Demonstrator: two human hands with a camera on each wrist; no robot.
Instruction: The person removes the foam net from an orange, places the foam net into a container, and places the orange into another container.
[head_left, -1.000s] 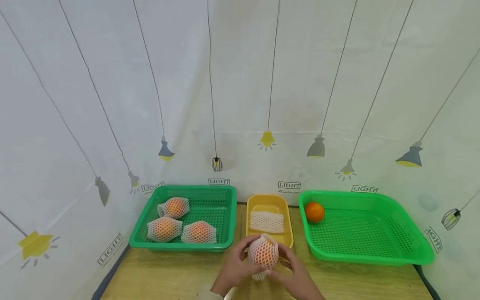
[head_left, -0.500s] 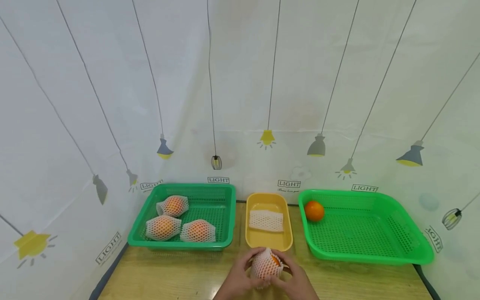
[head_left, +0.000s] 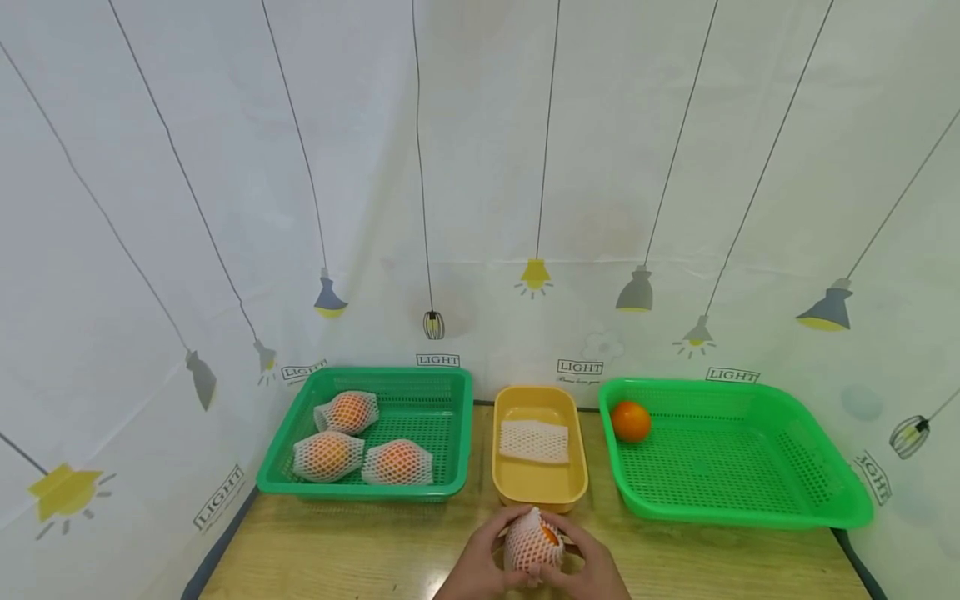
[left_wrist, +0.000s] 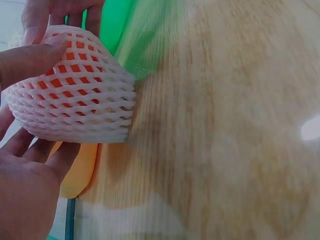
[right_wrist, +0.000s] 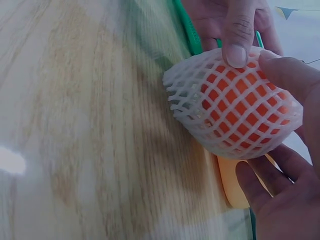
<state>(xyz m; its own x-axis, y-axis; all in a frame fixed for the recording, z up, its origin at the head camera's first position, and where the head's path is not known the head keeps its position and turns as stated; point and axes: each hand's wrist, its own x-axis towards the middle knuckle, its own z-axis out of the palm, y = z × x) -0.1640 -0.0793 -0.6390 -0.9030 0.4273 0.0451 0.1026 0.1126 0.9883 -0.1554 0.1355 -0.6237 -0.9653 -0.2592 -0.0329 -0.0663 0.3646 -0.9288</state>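
Observation:
An orange in a white foam net sleeve (head_left: 531, 546) is held between both hands just in front of the yellow tray. My left hand (head_left: 483, 560) grips it from the left and my right hand (head_left: 588, 562) from the right, thumbs on the near side. A patch of bare orange peel (head_left: 551, 534) shows through an opening at the upper right of the net. In the left wrist view the foam net (left_wrist: 75, 95) stretches over the fruit, its loose end jutting past it. The right wrist view shows both thumbs pressing on the net (right_wrist: 240, 107).
A dark green basket (head_left: 363, 492) at left holds three netted fruits (head_left: 328, 456). Behind the hands, a yellow tray (head_left: 540, 483) contains a flat foam net (head_left: 534, 442). At right, a bright green basket (head_left: 720, 467) has one bare orange (head_left: 631, 422). A printed wall covering stands behind.
Both hands have drawn the netted orange nearer the body and lower, away from the yellow tray. The fruit has turned, and bare peel now shows at its upper right.

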